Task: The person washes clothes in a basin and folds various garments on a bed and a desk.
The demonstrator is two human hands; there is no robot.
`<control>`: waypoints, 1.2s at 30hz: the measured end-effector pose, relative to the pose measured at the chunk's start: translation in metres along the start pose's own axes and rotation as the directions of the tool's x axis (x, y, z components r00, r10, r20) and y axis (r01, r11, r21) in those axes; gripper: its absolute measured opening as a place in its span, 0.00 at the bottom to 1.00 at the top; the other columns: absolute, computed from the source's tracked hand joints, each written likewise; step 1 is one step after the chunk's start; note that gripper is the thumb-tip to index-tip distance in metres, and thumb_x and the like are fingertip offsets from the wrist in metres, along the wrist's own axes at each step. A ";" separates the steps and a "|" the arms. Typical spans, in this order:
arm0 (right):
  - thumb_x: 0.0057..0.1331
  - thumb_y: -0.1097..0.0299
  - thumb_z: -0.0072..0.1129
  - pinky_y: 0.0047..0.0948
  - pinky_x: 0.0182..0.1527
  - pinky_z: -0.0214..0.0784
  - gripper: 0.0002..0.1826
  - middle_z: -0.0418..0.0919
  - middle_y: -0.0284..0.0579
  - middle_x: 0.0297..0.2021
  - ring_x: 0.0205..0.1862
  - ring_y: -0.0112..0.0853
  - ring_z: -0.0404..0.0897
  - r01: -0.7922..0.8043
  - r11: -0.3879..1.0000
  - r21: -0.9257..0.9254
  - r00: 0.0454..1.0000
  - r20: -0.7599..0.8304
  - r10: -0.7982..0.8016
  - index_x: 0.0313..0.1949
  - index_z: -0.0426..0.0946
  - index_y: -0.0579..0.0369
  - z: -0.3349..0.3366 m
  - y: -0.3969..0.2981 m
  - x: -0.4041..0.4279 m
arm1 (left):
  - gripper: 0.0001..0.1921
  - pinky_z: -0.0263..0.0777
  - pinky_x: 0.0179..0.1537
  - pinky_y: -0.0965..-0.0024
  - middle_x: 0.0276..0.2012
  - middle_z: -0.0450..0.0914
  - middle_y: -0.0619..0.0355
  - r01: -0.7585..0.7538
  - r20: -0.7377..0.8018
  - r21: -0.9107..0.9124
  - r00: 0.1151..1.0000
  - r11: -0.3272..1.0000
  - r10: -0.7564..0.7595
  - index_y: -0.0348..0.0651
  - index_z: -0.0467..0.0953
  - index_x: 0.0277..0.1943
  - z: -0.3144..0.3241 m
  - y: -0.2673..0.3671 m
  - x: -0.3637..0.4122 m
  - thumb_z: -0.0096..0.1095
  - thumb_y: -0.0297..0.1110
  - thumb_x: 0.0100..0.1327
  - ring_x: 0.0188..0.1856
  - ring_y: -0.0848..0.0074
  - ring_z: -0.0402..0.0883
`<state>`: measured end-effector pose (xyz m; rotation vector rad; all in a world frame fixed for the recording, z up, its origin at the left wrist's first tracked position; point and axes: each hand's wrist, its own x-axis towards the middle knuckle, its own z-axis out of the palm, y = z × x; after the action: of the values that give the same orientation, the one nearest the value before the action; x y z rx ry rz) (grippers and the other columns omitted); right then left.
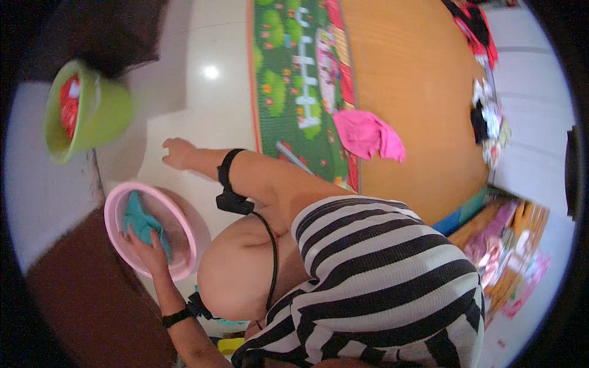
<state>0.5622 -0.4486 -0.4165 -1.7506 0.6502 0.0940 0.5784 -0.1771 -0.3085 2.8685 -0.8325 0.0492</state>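
My left hand [149,255] reaches over the near rim of a pink plastic basin [192,250], its fingers spread against a teal cloth [140,221] lying inside. Whether the fingers grip the cloth is unclear. My right hand [178,154] is held out above the pale tiled floor, beyond the upper end of the basin; it holds nothing, and its fingers are apart and slightly bent. Each wrist or forearm wears a black strap with a small device.
A green bucket [108,108] with a red item [69,108] inside stands at the upper left. A pink cloth [368,135] lies across the patterned play mat [276,92] and the orange-brown surface [414,83]. Clothes [490,124] are heaped along the right side.
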 end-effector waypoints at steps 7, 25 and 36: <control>0.53 0.69 0.57 0.46 0.52 0.65 0.21 0.72 0.55 0.46 0.49 0.49 0.73 -0.437 0.899 -0.034 0.616 -0.740 0.271 0.49 0.73 0.52 -0.199 0.106 -0.137 | 0.29 0.54 0.64 0.56 0.67 0.46 0.42 -0.228 0.241 -0.370 0.913 0.901 0.330 0.39 0.60 0.62 -0.006 0.141 0.047 0.58 0.26 0.57 0.65 0.48 0.56; 0.65 0.66 0.43 0.41 0.43 0.69 0.14 0.78 0.59 0.33 0.39 0.44 0.78 -0.072 0.997 0.003 0.683 -0.729 0.052 0.38 0.74 0.65 -0.251 0.060 -0.040 | 0.19 0.71 0.51 0.70 0.57 0.68 0.50 0.117 0.340 -0.692 0.923 0.712 0.179 0.39 0.69 0.55 -0.019 0.111 0.047 0.56 0.24 0.61 0.54 0.66 0.73; 0.66 0.64 0.49 0.30 0.51 0.66 0.18 0.77 0.46 0.45 0.47 0.31 0.75 0.346 0.936 -0.059 0.722 0.654 -0.226 0.52 0.72 0.59 -0.130 -0.236 -0.075 | 0.30 0.70 0.51 0.65 0.55 0.71 0.54 0.212 0.451 -0.750 0.856 -0.626 -0.251 0.39 0.56 0.65 -0.114 0.116 0.017 0.59 0.33 0.62 0.53 0.72 0.73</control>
<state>0.5743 -0.5075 -0.1436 -1.8166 -0.1475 0.5264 0.5324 -0.2651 -0.1788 0.8831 0.2577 -0.5068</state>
